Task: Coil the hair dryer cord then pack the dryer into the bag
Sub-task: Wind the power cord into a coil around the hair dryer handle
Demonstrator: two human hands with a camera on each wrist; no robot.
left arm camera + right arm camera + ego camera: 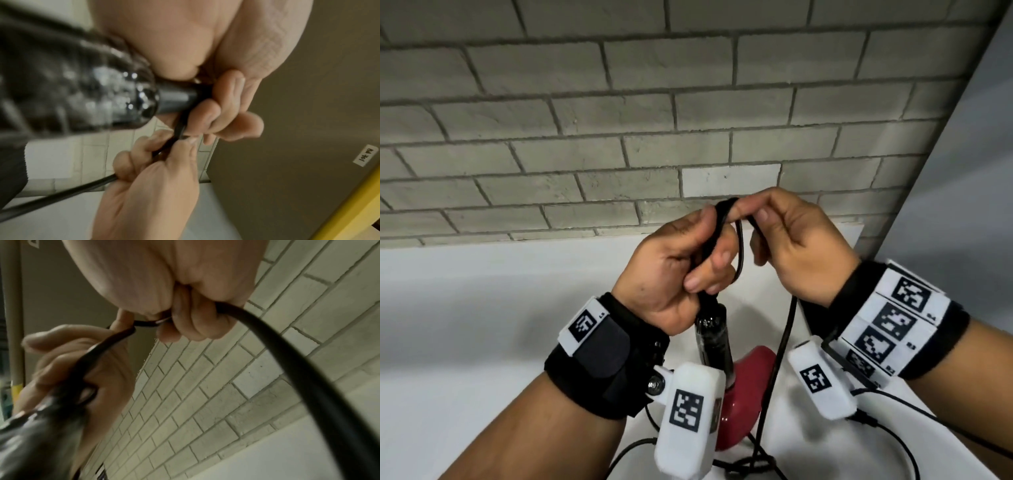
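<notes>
Both hands are gripping the cord [738, 253]: the left hand [674, 270] clenching loops above the hanging hair dryer [736, 370], the right hand [801, 246] pinching the next stretch beside it.

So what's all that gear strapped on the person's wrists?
Both forearms are bare, without sleeves. The left wrist wears a black fabric strap; the right wrist a black band with white square-patterned tags. A white boxy camera pod with the same tag hangs under each, trailing thin black cables.
</notes>
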